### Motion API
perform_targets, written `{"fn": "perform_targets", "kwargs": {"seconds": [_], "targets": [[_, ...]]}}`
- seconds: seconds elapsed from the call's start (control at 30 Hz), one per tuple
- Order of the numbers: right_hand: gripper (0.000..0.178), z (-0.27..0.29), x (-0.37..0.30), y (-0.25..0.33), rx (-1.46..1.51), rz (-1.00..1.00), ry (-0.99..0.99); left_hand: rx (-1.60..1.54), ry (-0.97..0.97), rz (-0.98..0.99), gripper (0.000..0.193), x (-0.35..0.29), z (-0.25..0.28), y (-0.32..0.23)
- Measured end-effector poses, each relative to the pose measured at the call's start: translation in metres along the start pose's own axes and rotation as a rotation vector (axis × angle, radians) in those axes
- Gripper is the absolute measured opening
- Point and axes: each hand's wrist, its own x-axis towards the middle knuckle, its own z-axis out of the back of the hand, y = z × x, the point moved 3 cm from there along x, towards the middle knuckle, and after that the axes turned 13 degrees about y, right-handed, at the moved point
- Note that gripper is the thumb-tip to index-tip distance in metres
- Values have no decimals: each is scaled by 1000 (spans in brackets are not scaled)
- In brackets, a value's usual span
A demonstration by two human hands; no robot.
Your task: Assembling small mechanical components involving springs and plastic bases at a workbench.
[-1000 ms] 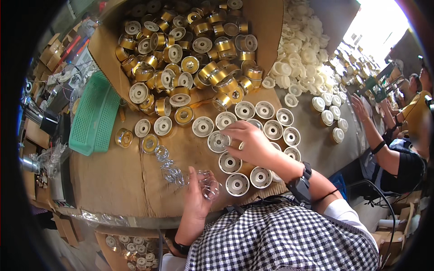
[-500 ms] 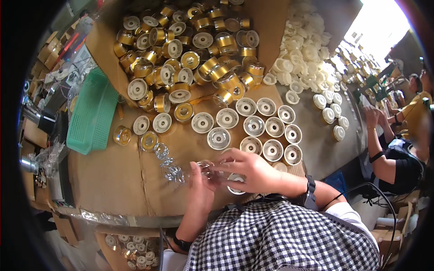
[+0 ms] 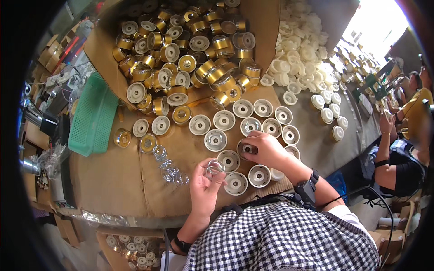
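My left hand [image 3: 205,187] is half curled, with thin wire coil springs [image 3: 215,167] held between thumb and fingers. Further right, my right hand [image 3: 270,153] reaches into a round white-faced cap [image 3: 242,154]. Its fingertips pinch a small grey metallic piece [image 3: 248,148] over the cap's middle; the fingers partly hide both. Similar white caps [image 3: 235,183] stand face up in loose rows around that hand, and another white cap [image 3: 215,140] has a shiny ring inside. Left of my left hand lies a loose string of wire springs [image 3: 169,170] on the cardboard [image 3: 108,180].
A carton [image 3: 101,54] at the back spills gold-sided caps [image 3: 187,63]. Translucent white plastic parts [image 3: 298,54] heap right of it. A green perforated basket [image 3: 92,117] stands at left. Finished-looking white-topped caps [image 3: 334,109] sit at right, near another person [image 3: 402,167].
My right hand has parted from the left and moved up and right to a cap in the rows. The left hand stays near its place, still with springs.
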Motion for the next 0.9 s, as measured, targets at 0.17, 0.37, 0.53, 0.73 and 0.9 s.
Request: {"fn": "perform_targets", "kwargs": {"seconds": [0.17,0.37,0.53,0.73,0.9], "targets": [[56,6,-17,35,-347,100,-198,164,-27,-41,47,-2,0,-2],[40,1,-21,76,521,288,23,700,114,-115,55,1,-6,5],[33,-6,-3,59,318,301,-132,722,-212,-88,61,-19,27,-17],[34,-30,2,45,-87,279,-180,1579,-353,-42,62,-39,69,-42],[37,-30,8,44,-84,233,-165,1509,-356,-58,60,-32,87,-21]]}}
